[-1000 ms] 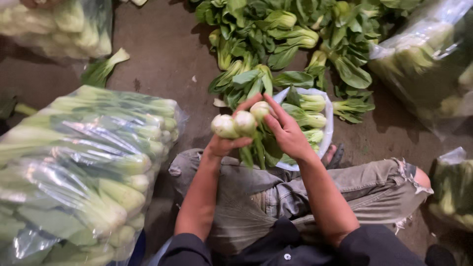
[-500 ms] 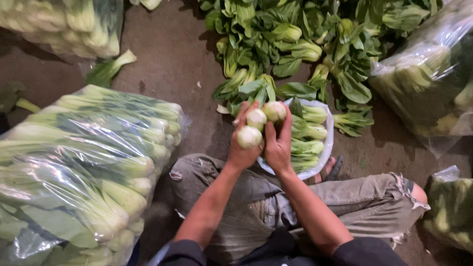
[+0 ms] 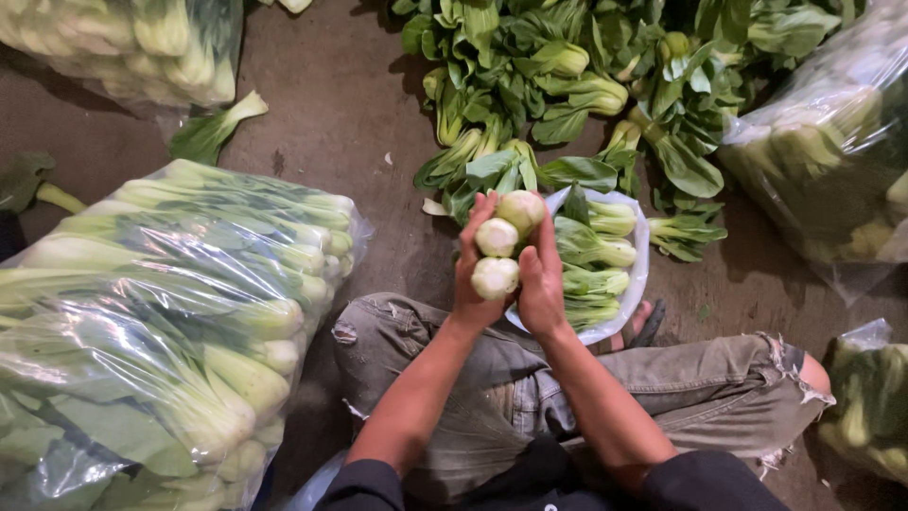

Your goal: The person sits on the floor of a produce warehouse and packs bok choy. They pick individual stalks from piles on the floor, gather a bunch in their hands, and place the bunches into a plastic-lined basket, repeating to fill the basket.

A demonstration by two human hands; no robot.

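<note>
Now your left hand [image 3: 470,274] and your right hand [image 3: 543,284] squeeze a bunch of bok choy [image 3: 497,238] between them, fingers curled around it, pale round ends facing you; it sits above your knees, just beside a white bag [image 3: 639,274] with more greens inside, maybe touching it; a big clear bag [image 3: 170,312] of bok choy lies on your left.

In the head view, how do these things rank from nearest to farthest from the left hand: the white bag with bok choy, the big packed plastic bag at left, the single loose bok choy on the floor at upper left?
Measured from the left hand:
1. White bag with bok choy: just right of the hands.
2. Big packed plastic bag: to the left, on the floor.
3. Single loose bok choy: upper left, clearly farthest.
</note>
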